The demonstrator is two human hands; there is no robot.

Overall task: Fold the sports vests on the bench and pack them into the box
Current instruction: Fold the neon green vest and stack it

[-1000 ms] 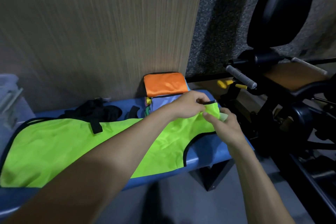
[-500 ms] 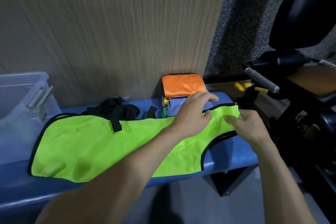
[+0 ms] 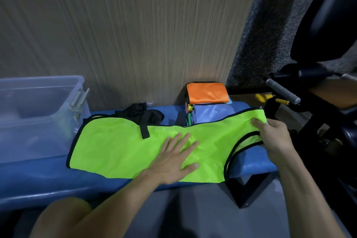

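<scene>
The head camera looks down on a blue bench [image 3: 48, 183] set against a wood-grain wall [image 3: 125, 35]. A lime-green vest [image 3: 119, 150] with black edging lies spread flat along the bench, its shoulder straps pointing to the right end. The left hand [image 3: 173, 158] lies palm down on the middle of the vest, fingers straight and spread, grasping nothing. The right hand [image 3: 274, 137] holds the far shoulder strap at the right end of the bench, thumb on top of the fabric and fingers curled under its edge. Behind the vest, against the wall, stands a stack of folded vests [image 3: 208, 106], with an orange one on top and a pale blue one beneath it. A crumpled black garment [image 3: 143, 114] lies on the bench to the left of that stack, one of its straps draped over the green vest's far edge. A clear plastic box [image 3: 38, 106] sits at the bench's left end, just beside the vest's hem. Black gym equipment [image 3: 309, 102] stands to the right.
</scene>
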